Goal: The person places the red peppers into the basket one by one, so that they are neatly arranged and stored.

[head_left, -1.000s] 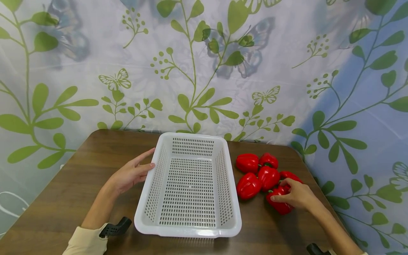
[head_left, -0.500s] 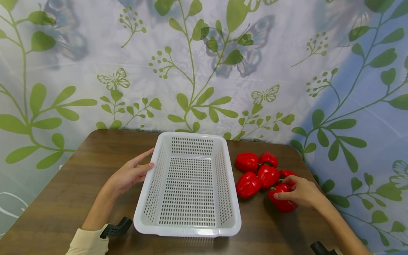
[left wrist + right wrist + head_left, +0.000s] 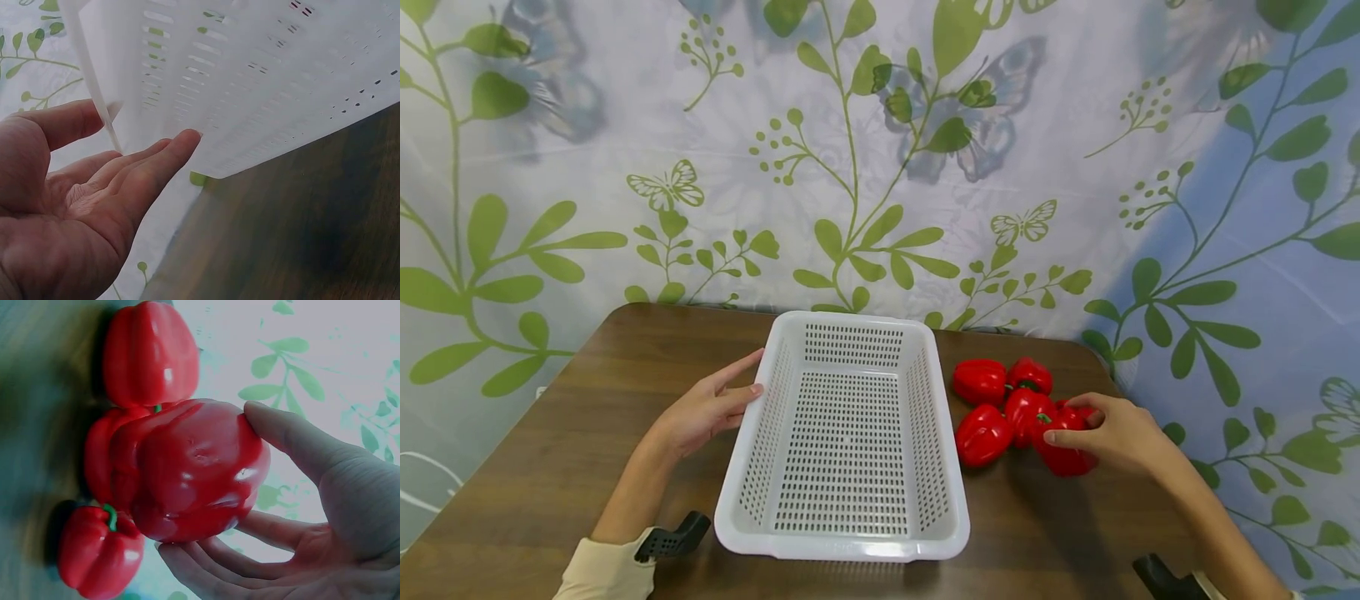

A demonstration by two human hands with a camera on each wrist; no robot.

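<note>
Right hand (image 3: pixel 1116 429) pinches 1 red pepper (image 3: pixel 1063 460) right of basket (image 3: pixel 842 544); left hand (image 3: pixel 709 410), straight-fingered, touches basket. Advise wide grip, lift clear of neighbouring peppers (image 3: pixel 983 437).

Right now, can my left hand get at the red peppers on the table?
Probably not easily: your left hand touches the left side of the white basket, which stands between it and the red peppers; a reach over its open top might work.
</note>
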